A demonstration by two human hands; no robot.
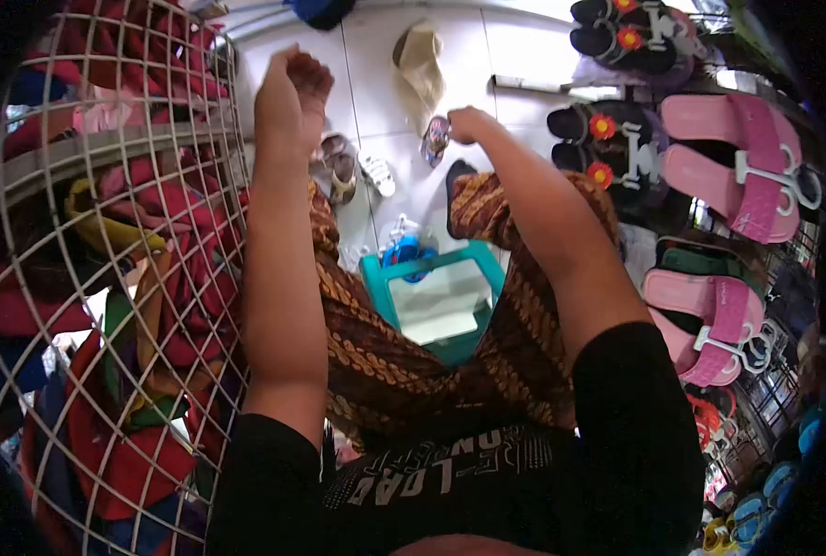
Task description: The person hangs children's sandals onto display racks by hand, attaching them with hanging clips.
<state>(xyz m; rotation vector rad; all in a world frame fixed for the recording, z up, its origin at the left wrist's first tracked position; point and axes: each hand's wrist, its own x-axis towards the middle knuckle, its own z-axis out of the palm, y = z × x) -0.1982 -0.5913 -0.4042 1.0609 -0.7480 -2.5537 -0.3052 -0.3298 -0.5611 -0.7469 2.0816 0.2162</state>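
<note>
My left hand is raised palm inward near the wire rack, its fingers apart and nothing in it. Farther right, my right hand pinches one end of a small patterned sandal above the floor. Behind that sandal lies a crumpled beige cloth-like piece. Below my left hand, a brown sandal sits beside a white shoe on the tiles.
A wire rack full of colourful goods rises on the left. Pink sandals and black sandals with red flowers hang on the right. Between my legs is a green-framed stool, with a blue item beyond it.
</note>
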